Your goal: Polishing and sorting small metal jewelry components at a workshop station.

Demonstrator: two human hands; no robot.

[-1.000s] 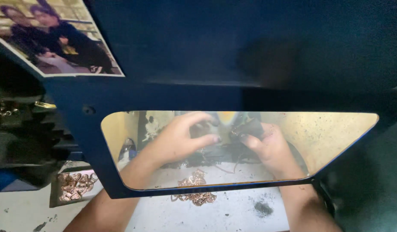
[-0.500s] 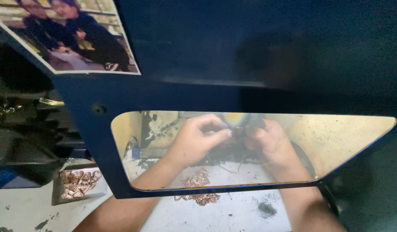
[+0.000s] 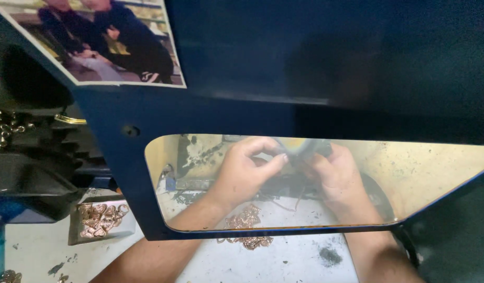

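Two bare hands [image 3: 242, 175]; sleeveless forearms [image 3: 142, 259]; no gloves, rings or watch

Guard panel [image 3: 325, 78]: fills the upper and right of the frame.
Window [image 3: 436, 178]: cut into the panel's lower half.
Hands: left hand [image 3: 242, 175] and right hand [image 3: 339, 178] behind the window, centre frame, close together.
Photograph [image 3: 103, 39]: on the panel, upper left.
Pile of metal pieces [image 3: 247, 230]: on the surface [image 3: 289, 264], below the hands.
Tray [image 3: 100, 220]: lower left, on the surface.

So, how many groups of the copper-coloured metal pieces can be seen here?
2: one heap in the small tray at lower left, one pile on the table below the hands. More may be hidden behind the blue guard.
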